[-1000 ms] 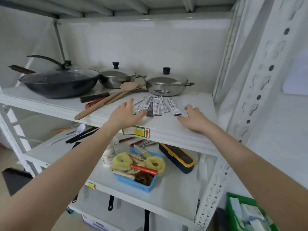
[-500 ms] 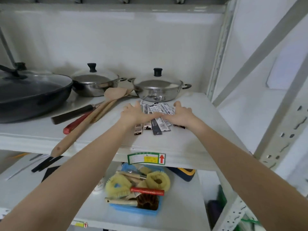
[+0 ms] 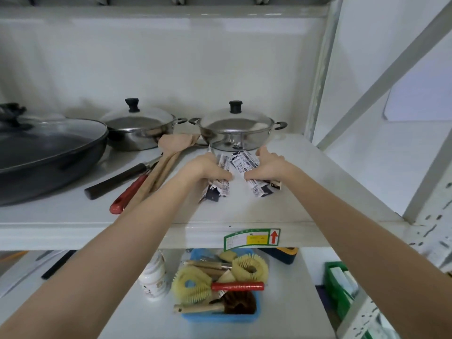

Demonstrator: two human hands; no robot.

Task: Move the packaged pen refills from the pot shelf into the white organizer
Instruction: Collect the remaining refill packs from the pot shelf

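Several packaged pen refills (image 3: pixel 241 165), narrow white and black sachets, lie bunched on the white pot shelf (image 3: pixel 281 204) just in front of the right steel pot. My left hand (image 3: pixel 204 168) curls over the left half of the bunch, and its ends stick out below my fingers. On the other side, my right hand (image 3: pixel 266 167) grips the right half, thumb raised. The two hands nearly touch in the middle. The white organizer is out of sight.
Two lidded steel pots (image 3: pixel 236 132) and a black wok (image 3: pixel 46 148) stand at the back of the shelf. Wooden spatulas (image 3: pixel 166 157) and a red-handled tool (image 3: pixel 127 194) lie to the left. Below sit a blue brush tray (image 3: pixel 220 316), a paper cup (image 3: pixel 154 277) and a green bin (image 3: pixel 342 287).
Both hands have slid inward from the outer edges of the spread refills and closed on them, gathering them into a bunch. The camera has moved closer and to the right.
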